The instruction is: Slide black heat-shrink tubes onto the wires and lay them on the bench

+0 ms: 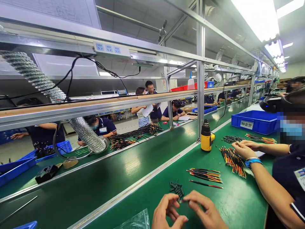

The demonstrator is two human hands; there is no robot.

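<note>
My left hand (pixel 168 212) is at the bottom of the head view, fingers curled but apart, thumb away from the index finger. To its right, my right hand (pixel 206 210) has its index finger stretched toward the left hand, and its thumb looks separate. Both sets of fingertips are beside a small pile of short black tubes (pixel 176 188) on the green bench. A tiny light spot shows between the fingertips, too small to make out. Beyond the hands lie a bundle of black, red and yellow wires (pixel 204 175) and a single wire (pixel 206 184).
A clear plastic bag (pixel 134 221) lies left of my hands. A yellow heat gun (pixel 206 136) stands near the metal rail. At right, a co-worker's hands (pixel 246 149) are over more wires (pixel 233 161), near a blue bin (pixel 254 122) and another pile of black tubes (pixel 232 139).
</note>
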